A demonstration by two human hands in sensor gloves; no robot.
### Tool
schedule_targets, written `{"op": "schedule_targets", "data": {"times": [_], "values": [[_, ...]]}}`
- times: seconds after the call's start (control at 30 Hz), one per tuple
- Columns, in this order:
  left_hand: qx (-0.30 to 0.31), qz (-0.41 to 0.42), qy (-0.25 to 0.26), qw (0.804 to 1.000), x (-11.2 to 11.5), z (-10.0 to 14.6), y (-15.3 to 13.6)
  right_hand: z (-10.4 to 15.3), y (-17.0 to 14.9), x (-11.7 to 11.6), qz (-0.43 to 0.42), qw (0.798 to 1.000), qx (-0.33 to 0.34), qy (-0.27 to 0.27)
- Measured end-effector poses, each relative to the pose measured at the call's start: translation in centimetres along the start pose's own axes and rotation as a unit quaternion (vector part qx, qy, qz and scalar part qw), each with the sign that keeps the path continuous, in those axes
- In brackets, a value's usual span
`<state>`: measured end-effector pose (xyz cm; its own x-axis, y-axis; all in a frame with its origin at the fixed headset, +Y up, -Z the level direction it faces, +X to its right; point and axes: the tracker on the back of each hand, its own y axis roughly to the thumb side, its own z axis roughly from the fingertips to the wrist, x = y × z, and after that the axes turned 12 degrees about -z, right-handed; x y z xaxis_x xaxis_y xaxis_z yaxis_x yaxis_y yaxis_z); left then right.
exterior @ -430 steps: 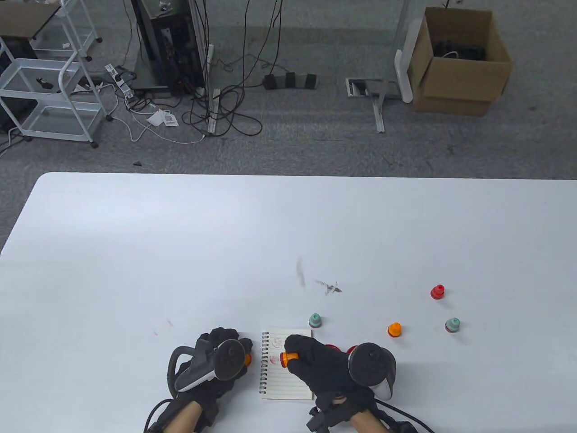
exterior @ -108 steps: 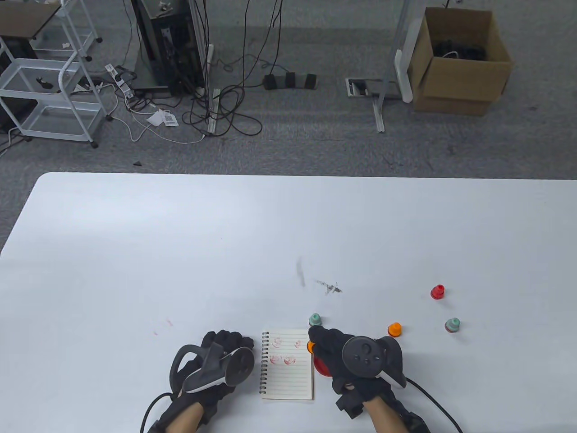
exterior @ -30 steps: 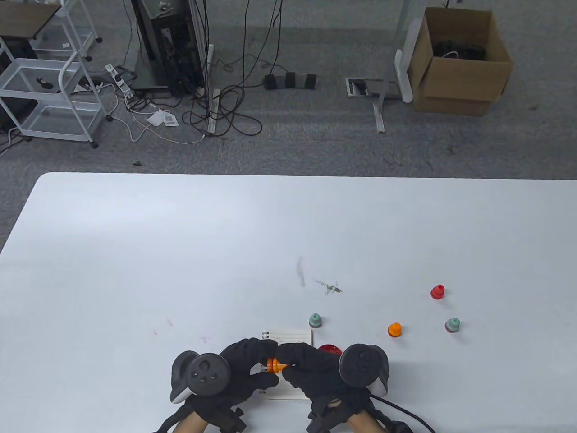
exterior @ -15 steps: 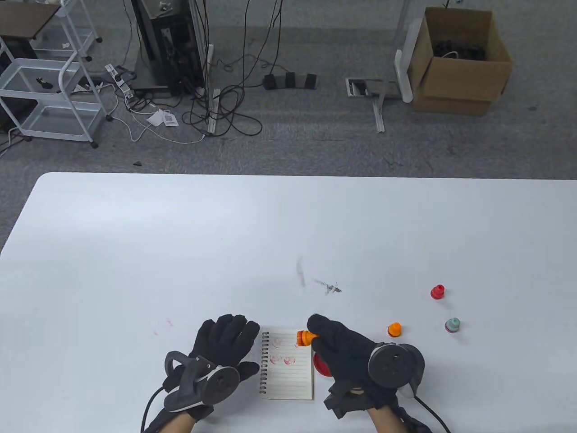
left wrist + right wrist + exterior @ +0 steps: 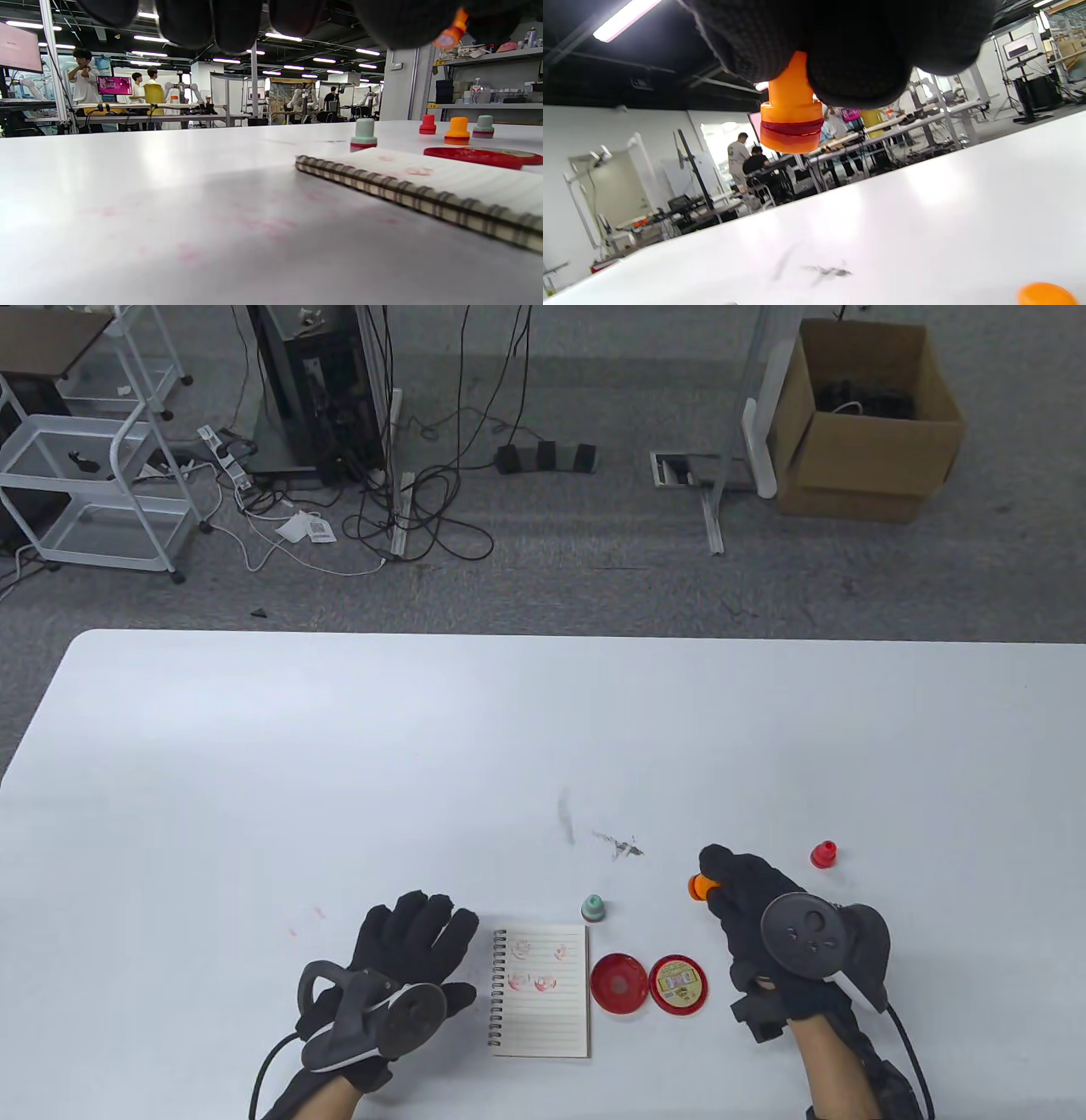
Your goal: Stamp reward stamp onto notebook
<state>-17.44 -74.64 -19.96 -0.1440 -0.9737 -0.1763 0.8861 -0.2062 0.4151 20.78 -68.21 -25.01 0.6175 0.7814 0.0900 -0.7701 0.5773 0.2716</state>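
The spiral notebook (image 5: 540, 991) lies open near the front edge, with several red prints on its upper lines; it also shows in the left wrist view (image 5: 424, 182). My left hand (image 5: 424, 925) lies flat on the table just left of it, fingers spread, holding nothing. My right hand (image 5: 717, 882) is off to the right of the notebook and pinches an orange stamp (image 5: 701, 886). In the right wrist view the orange stamp (image 5: 791, 114) hangs above the table, its red-banded base facing down.
An open red ink pad (image 5: 618, 983) and its lid (image 5: 679, 984) sit right of the notebook. A green stamp (image 5: 593, 908) stands behind the notebook's far right corner, a red stamp (image 5: 823, 854) farther right. Another orange stamp (image 5: 457, 131) and green stamp (image 5: 483, 126) stand near my right hand.
A second ago both hands held the orange stamp over the notebook. Since then my right hand has carried it right and away, uncovering the ink pad; my left hand has settled flat beside the notebook.
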Motion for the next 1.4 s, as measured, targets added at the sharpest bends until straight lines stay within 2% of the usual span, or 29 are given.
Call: {"op": "schedule_targets", "data": {"times": [0.1,0.27,0.4,0.47,1.07,1.4], "values": [[0.0,0.001,-0.001,1.0,0.0,0.0,0.0,-0.8,-0.4,-1.4,0.026,0.999,-0.022,0.035],[-0.002,0.004,-0.004,1.0,0.0,0.0,-0.2,-1.7,-1.0,-5.1,0.124,0.986,-0.046,0.1],[-0.003,0.005,-0.007,1.0,0.0,0.0,-0.3,-1.8,-1.7,-8.6,0.236,0.957,-0.049,0.164],[-0.004,0.005,-0.007,1.0,0.0,0.0,-0.3,-1.7,-1.9,-9.2,0.258,0.947,-0.062,0.178],[-0.005,0.008,-0.008,1.0,-0.1,-0.1,-0.4,-1.7,-2.1,-9.2,0.249,0.947,-0.07,0.191],[-0.006,0.012,-0.007,1.0,-0.1,-0.1,-0.5,-2.3,0.5,-7.8,0.223,0.959,-0.043,0.171]]}}
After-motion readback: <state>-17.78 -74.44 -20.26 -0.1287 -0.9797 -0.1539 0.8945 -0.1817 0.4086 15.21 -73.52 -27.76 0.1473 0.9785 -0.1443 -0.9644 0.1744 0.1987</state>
